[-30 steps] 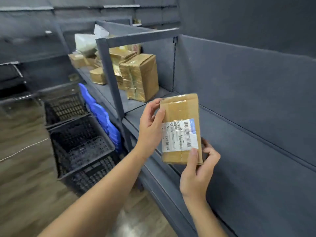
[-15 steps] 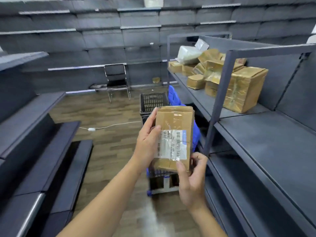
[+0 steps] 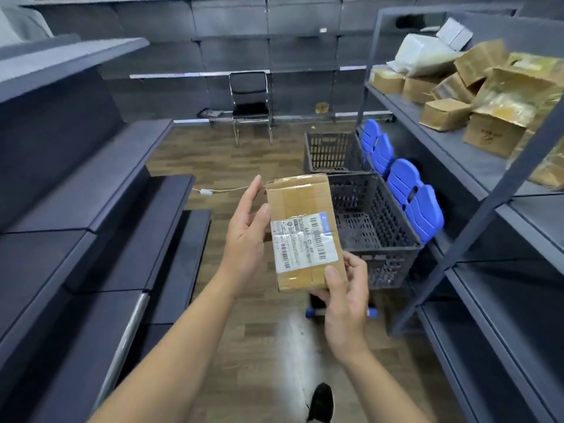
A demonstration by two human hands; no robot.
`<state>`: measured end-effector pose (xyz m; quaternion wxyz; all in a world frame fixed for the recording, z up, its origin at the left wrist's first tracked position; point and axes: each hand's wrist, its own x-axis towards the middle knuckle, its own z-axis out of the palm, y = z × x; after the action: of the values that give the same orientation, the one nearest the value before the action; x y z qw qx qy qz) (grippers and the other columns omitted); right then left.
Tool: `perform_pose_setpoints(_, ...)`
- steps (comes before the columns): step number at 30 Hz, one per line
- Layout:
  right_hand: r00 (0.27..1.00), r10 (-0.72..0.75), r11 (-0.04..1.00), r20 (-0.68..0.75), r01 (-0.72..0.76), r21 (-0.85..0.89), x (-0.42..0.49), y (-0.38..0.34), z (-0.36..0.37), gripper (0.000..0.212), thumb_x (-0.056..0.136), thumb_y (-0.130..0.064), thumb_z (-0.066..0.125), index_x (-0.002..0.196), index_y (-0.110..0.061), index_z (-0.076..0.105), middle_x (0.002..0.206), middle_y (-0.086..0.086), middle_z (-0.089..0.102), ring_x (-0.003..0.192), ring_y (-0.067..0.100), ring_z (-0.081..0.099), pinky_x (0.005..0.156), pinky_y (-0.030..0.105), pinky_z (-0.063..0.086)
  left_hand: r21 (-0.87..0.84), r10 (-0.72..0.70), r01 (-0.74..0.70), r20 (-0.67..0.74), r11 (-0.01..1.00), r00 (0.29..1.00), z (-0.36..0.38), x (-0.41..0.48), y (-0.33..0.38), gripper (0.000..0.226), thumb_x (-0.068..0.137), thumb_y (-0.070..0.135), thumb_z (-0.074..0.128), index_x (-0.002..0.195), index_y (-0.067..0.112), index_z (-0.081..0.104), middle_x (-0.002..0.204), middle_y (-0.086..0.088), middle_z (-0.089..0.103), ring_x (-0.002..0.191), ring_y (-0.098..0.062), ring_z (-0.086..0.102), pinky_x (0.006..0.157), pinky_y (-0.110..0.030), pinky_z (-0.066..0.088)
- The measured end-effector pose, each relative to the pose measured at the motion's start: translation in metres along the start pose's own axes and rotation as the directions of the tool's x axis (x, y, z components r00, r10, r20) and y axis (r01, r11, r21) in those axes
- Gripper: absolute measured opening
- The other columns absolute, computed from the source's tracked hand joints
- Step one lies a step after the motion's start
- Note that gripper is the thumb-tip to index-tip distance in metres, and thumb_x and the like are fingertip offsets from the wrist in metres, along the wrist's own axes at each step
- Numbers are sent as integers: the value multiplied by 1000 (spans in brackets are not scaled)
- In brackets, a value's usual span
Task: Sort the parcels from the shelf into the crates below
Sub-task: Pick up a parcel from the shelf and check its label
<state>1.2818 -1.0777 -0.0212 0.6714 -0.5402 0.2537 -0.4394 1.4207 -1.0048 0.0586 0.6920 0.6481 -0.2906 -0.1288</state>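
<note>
- The small brown taped cardboard parcel (image 3: pixel 300 203) is held up at frame centre, over the wood floor and just left of the crates.
- Its white shipping label (image 3: pixel 305 239) has barcodes, big print that looks like "661 C1 69", and a blue corner tab with a white logo. The fine print is too blurry to read.
- The left hand (image 3: pixel 245 236) has its fingers straight along the parcel's left edge, thumb touching it.
- The right hand (image 3: pixel 345 297) pinches the lower right corner, thumb in front.
- Two dark grey slatted plastic crates (image 3: pixel 381 239) sit centre right, with blue plastic panels (image 3: pixel 409 193) beside them.
- At upper right, the grey metal shelf (image 3: pixel 442 145) holds piled brown boxes (image 3: pixel 445 114). One has a scribble I can't read.
</note>
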Motion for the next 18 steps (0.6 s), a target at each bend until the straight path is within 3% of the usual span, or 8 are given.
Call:
perform_pose_setpoints(3, 999, 11, 1000, 31, -11, 8, 37, 15, 19, 42, 85, -50, 66, 120, -27, 59, 120, 2, 72, 114, 28, 69, 98, 71, 50, 46, 16, -16, -8, 999, 1000, -11, 40, -9, 50, 107, 31, 52, 156, 31, 43, 142, 22, 60, 124, -6, 63, 108, -50, 52)
perform_pose_setpoints(7, 1000, -26, 999, 10, 26, 37, 105, 33, 45, 38, 87, -63, 69, 115, -38, 67, 125, 9, 71, 118, 35, 66, 98, 72, 49, 47, 20, -18, -36, 999, 999, -10, 105, -23, 47, 106, 28, 58, 151, 30, 47, 120, 25, 71, 111, -13, 70, 99, -54, 57)
perform_pose_setpoints(11, 1000, -2, 998, -29, 4, 55, 177, 40, 65, 48, 86, -67, 68, 115, -29, 68, 117, 8, 74, 111, 31, 69, 96, 71, 50, 0, -38, 38, -79, 999, 996, 1, 173, -42, 57, 90, 43, 64, 144, 40, 50, 135, -8, 66, 113, -21, 70, 105, -60, 52)
perform_pose_setpoints(15, 995, -14, 998, -100, 20, 64, 248, 37, 77, 51, 83, -64, 68, 116, -26, 64, 115, 1, 74, 108, 18, 71, 98, 58, 56, -84, -43, 32, -134, 996, 990, 15, 232, -56, 50, 86, 42, 71, 134, 37, 58, 134, -1, 67, 119, -25, 68, 102, -62, 53)
perform_pose_setpoints(18, 987, -38, 997, -155, 48, 62, 292, 41, 89, 33, 95, -49, 70, 116, -24, 60, 119, 4, 68, 101, 5, 72, 89, 40, 60, -148, -67, 46, -138, 988, 988, 23, 272, -76, 44, 98, 27, 68, 139, 25, 54, 131, 3, 67, 119, -27, 66, 87, -49, 61)
